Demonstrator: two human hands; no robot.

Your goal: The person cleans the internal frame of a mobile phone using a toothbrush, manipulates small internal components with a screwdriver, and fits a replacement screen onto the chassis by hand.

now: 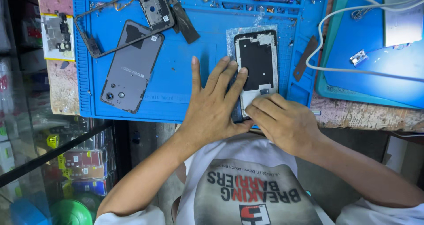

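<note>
A phone screen panel lies back side up on the blue work mat, its rear black and white with a clear film around it. My left hand lies flat with spread fingers on the mat, its fingertips pressing on the panel's left edge. Curled at the panel's bottom edge, my right hand pinches something small and dark there; what it is cannot be made out.
A grey phone back cover and a dark phone frame lie on the mat's left part. A dark strip, small tools along the top, a white cable and a second blue mat sit nearby. A glass counter stands at lower left.
</note>
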